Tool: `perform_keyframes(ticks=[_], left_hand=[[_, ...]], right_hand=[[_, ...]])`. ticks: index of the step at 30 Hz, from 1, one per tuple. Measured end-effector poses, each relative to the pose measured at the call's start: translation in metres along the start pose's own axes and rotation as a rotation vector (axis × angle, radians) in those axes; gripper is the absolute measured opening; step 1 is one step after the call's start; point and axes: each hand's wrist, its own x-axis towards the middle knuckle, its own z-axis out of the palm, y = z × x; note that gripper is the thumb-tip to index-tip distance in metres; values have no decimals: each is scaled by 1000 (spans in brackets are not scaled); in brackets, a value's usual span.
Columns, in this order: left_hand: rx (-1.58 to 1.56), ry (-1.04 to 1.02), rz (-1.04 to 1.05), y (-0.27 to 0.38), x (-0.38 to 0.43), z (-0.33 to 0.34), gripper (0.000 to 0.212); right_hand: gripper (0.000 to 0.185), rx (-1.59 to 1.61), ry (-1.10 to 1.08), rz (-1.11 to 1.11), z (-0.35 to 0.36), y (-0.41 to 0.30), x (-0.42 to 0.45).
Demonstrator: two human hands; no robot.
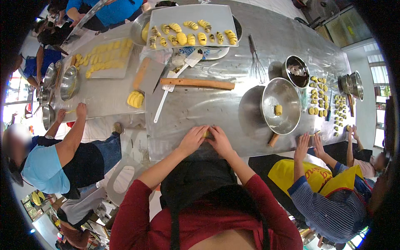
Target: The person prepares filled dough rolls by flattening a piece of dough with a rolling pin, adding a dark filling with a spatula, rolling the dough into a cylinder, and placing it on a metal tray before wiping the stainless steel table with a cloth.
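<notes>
Near the front edge of the steel table (193,109), my left hand (194,137) and my right hand (219,140) meet around a small piece of yellow dough (206,133). Fingers cover most of the dough, so its shape is hidden. Beyond my hands a wooden rolling pin (200,83) lies crosswise over the handle of a white spatula (168,87). A second white spatula (190,61) rests past it. To the right, a steel bowl (265,106) is tilted towards me with one dough piece (278,110) inside.
A white tray (193,17) of striped rolls sits on bowls at the back. A bench scraper (150,75), a sliced dough piece (135,99) and a whisk (257,62) lie around. A dark filling bowl (296,72) stands right. Co-workers (325,184) handle dough on both sides.
</notes>
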Motion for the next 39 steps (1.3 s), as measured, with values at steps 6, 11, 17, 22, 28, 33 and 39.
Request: perform_keyframes(ticks=[6,11,17,22,28,33,39], left_hand=[[86,78,-190,17,-9,1,66],[137,50,-184,8,-14,-4,66],[422,300,-33,-44,71,-80,56],[625,43,-5,-92,125,-115,42],[547,-31,10,-98,130,-124,35],[538,64,11,-76,104,-136,35],[537,-116,-159,-27,6,-110,37]], right_hand=[[45,-38,-146,-59,-11,-4,14],[44,-133,-117,-149,-8,-3,14],[52,6,-124,70,-32,-39,18],[48,-279,-35,-392,14,-27,18],[39,-392,-66,-456,26,-16,13],[41,-144,49,-230,-5,-35,2],[53,-268,511,-82,-45,-46,-22]])
